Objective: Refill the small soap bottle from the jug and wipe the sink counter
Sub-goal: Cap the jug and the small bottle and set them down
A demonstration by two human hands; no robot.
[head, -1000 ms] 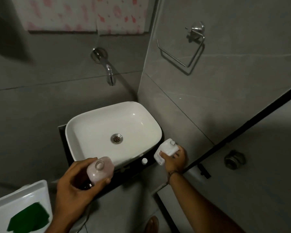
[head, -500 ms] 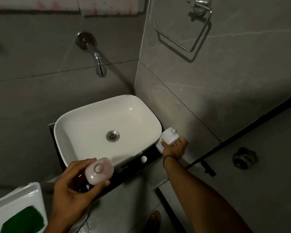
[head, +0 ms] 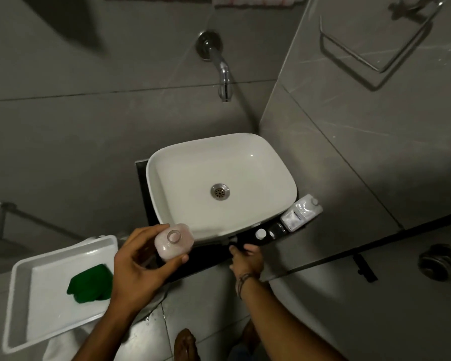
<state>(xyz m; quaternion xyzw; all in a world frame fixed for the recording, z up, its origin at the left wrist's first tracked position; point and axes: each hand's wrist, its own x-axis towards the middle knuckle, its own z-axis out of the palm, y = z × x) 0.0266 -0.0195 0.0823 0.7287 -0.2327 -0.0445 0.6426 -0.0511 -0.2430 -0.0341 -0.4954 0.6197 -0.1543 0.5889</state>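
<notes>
My left hand (head: 137, 267) grips a small pinkish soap bottle (head: 173, 242) with its neck uncapped, held over the front left edge of the dark counter (head: 211, 259). The white jug (head: 301, 212) stands on the counter's right end, beside the white basin (head: 219, 183). Nothing touches the jug. My right hand (head: 246, 259) is at the counter's front edge, fingertips on the dark surface, holding nothing. A small white cap (head: 261, 233) lies on the counter just beyond its fingers.
A white tray (head: 37, 269) with a green cloth (head: 90, 285) in it sits at the lower left. A chrome wall spout (head: 223, 74) hangs above the basin. A towel ring (head: 375, 43) is on the right wall. Bare feet (head: 185, 345) stand on the tiled floor.
My right hand has let go of the jug and drawn back left to the counter's front edge. The jug stays on the counter's right end. The left hand still holds the bottle.
</notes>
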